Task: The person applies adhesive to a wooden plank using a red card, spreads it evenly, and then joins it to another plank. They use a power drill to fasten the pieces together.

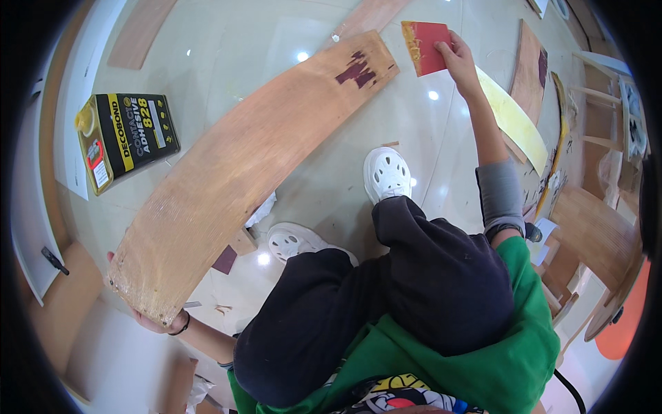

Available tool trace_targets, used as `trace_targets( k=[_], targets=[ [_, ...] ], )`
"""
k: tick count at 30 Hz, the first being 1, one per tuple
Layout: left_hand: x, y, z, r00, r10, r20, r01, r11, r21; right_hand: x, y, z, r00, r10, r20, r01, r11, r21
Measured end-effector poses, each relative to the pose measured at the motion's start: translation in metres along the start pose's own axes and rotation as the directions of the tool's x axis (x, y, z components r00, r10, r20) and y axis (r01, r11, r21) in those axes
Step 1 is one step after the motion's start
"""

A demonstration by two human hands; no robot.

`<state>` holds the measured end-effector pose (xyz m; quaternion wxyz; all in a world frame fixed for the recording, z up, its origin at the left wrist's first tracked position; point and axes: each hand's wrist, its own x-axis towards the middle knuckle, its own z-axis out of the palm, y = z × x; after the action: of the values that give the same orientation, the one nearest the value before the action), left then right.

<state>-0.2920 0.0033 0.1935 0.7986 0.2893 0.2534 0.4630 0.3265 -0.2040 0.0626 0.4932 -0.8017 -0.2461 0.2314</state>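
A long, thin, slightly curved wooden board (241, 165) slants across the view from lower left to upper middle. Its surface looks glossy, and a dark reddish patch marks the far end. My left hand (155, 323) is closed around the board's near end, with most of the fingers hidden beneath it. Just beyond the far end, my right hand (458, 63) pinches a flat red rectangular spreader card (432, 50). Yellowish glue coats the card's left edge, which is apart from the board.
A black and yellow rectangular can (148, 131) stands on the left. More wooden boards (141, 34) lie at the top. On the right are a pale yellow strip (510, 117) and another board (527, 79). My white shoes (387, 174) and a dark red scrap (224, 260) are below the board.
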Motion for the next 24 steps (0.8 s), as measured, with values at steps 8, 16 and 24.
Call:
trace_targets(
  k=[8,16,24],
  targets=[
    [-0.051,-0.01,-0.052,0.996,0.045,0.078,-0.038,0.995,-0.087,-0.006,0.022,0.031,0.993,0.031,0.115,-0.024,0.998,-0.055],
    [-0.074,-0.01,-0.096,0.959,0.094,-0.267,-0.093,0.996,0.015,-0.019,0.019,0.048,0.982,-0.039,0.184,0.104,0.926,-0.362],
    [-0.074,-0.003,-0.092,0.979,0.068,-0.192,-0.066,0.998,0.018,-0.036,0.01,0.068,0.975,-0.04,0.218,0.136,0.885,-0.444]
  ],
)
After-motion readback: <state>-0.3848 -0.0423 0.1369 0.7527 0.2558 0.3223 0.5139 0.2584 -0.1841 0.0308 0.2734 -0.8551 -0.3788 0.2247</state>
